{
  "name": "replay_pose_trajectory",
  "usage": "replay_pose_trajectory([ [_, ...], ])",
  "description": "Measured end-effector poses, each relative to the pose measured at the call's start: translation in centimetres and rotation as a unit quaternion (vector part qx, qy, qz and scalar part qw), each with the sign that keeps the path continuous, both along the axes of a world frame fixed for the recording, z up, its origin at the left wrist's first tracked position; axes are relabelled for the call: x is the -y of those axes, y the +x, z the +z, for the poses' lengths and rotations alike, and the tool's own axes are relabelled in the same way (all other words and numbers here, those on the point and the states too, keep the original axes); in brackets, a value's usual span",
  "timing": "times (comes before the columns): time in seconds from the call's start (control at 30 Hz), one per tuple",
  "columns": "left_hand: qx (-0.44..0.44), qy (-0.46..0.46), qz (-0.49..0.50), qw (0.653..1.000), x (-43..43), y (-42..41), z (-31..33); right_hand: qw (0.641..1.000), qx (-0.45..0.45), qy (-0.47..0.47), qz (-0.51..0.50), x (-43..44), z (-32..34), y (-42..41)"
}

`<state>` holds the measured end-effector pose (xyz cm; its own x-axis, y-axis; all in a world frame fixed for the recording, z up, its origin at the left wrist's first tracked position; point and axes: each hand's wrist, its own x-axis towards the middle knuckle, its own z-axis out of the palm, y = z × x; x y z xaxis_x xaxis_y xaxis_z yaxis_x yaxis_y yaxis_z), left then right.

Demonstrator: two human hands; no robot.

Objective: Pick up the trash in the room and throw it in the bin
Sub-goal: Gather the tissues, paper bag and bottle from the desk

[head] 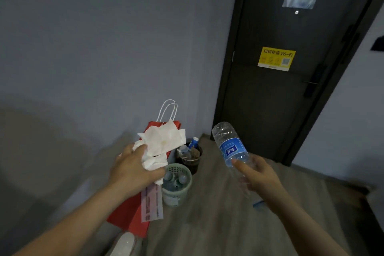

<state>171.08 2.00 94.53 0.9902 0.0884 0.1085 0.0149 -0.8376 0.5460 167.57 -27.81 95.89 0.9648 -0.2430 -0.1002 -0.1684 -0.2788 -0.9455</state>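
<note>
White crumpled tissues (164, 141) sit bunched in the left hand (133, 170), whose fingers (139, 149) curl tightly round the wad while one flat, faintly stained sheet sticks out toward one o'clock. The right hand (257, 176) grips a clear plastic bottle (230, 145) with a blue label, thumb and fingers wrapped round its lower half. Its base points up toward eleven o'clock and its blue cap end shows below the palm (the bottle looks nearly empty).

Both hands hover above the grey wooden floor (218, 214). At five o'clock from the left hand, just beside it in the view, stands a pale green basket bin (176, 185) holding several plastic bottles. Touching it at one o'clock is a dark bin (190, 159) heaped with rubbish.

A red paper bag (133, 214) with white cord handles leans on the wall at nine o'clock of the bins, a printed slip (152, 203) on its front.

At one o'clock of the view a black door (270, 100) carries a yellow Wi-Fi sticker (276, 58).
</note>
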Motion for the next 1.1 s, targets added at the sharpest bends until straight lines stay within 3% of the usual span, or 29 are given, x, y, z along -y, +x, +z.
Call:
replay_pose_trajectory([
  [0.4, -0.08, -0.002, -0.011, 0.997, -1.1, 18.8, -3.9, 0.982, -0.161, -0.057, 0.082, -0.5, -5.0, 19.1],
  [0.63, -0.111, 0.008, 0.021, 0.994, -0.6, 26.6, -6.5, 0.969, -0.2, -0.098, 0.11, 0.0, -7.3, 30.0],
  [1.1, -0.241, 0.007, 0.145, 0.96, 5.0, 41.5, -14.5, 0.901, -0.335, -0.15, 0.233, 3.4, -18.5, 54.4],
])
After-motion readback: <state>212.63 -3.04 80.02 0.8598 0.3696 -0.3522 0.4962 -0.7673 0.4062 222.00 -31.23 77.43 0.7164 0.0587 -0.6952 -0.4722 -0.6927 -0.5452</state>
